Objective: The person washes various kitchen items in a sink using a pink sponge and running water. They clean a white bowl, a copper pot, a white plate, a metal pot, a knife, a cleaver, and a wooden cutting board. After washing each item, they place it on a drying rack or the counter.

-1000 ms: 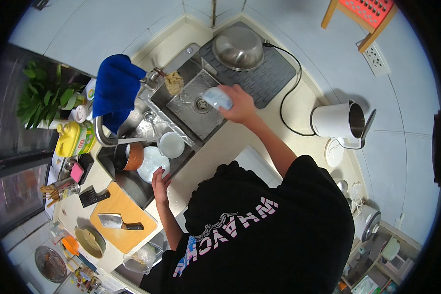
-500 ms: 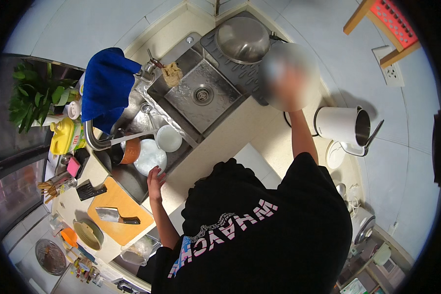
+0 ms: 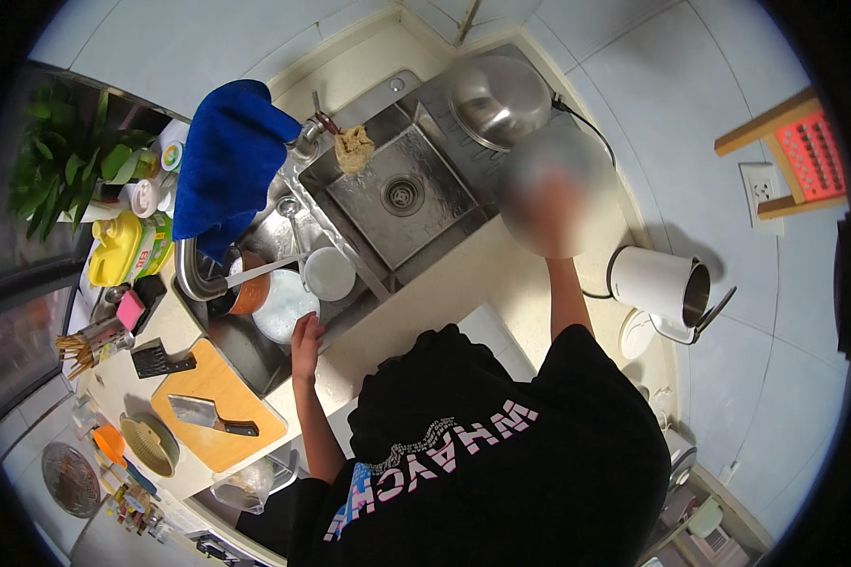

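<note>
High fisheye; seemingly steep downward view

The left hand point(image 3: 306, 346) is just beside a white bowl point(image 3: 282, 308) in the sink point(image 3: 240, 344). The blurred right hand point(image 3: 551, 204) is near an upturned metal bowl point(image 3: 498, 100). A cleaver point(image 3: 195, 411) lies on a board point(image 3: 219, 376).

Room to pass opens over the right basin point(image 3: 364, 203) and the worktop point(image 3: 433, 285) strip before it. The faucet point(image 3: 191, 271), blue cloth point(image 3: 229, 156) and larger white bowl point(image 3: 282, 304) obstruct the left basin point(image 3: 239, 346).
</note>
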### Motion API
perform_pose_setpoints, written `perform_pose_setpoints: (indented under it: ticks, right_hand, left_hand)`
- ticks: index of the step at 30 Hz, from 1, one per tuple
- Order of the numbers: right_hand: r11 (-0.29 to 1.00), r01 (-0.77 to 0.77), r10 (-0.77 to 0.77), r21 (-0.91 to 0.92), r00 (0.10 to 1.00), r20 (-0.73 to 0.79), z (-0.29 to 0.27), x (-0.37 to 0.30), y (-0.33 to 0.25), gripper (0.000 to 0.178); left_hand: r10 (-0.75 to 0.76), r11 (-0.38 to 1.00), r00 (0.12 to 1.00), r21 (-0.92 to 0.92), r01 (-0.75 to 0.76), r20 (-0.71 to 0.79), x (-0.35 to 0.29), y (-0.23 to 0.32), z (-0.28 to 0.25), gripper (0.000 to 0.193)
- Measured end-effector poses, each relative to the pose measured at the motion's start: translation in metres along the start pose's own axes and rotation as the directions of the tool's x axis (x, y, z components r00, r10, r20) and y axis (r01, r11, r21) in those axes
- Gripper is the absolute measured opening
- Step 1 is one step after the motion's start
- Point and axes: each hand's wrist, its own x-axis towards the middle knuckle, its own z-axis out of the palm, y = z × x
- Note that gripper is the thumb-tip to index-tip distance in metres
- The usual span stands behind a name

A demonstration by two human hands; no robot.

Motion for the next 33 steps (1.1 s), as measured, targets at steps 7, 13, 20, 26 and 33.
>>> perform_pose_setpoints:
  ticks: [7,13,20,26,33]
  right_hand:
    - [0.951,0.31,-0.308,0.013,0.939,0.155,0.036,0.082,-0.045,0.072]
    - [0.915,0.397,-0.381,-0.069,0.909,0.167,0.051,0.096,-0.035,0.069]
    - [0.939,0.334,-0.3,-0.083,0.913,0.278,0.053,0.101,-0.045,0.066]
    - [0.939,0.293,-0.225,-0.182,0.921,0.319,0.041,0.1,-0.056,0.069]
    - [0.833,0.216,-0.377,0.509,0.895,0.237,-0.007,0.017,-0.128,0.039]
  left_hand:
    - [-0.016,0.997,1.0,0.072,0.016,-0.002,0.002,0.0,-0.003,0.045]
    - [0.024,0.996,1.0,0.087,-0.023,-0.012,-0.003,0.001,-0.004,0.044]
    - [0.059,0.997,0.998,-0.039,-0.059,0.001,-0.003,-0.038,-0.021,0.046]
    - [0.103,0.992,0.994,-0.079,-0.101,0.022,0.034,-0.042,-0.018,0.042]
    - [0.329,0.793,0.912,0.596,-0.126,-0.245,0.134,-0.047,0.004,0.047]
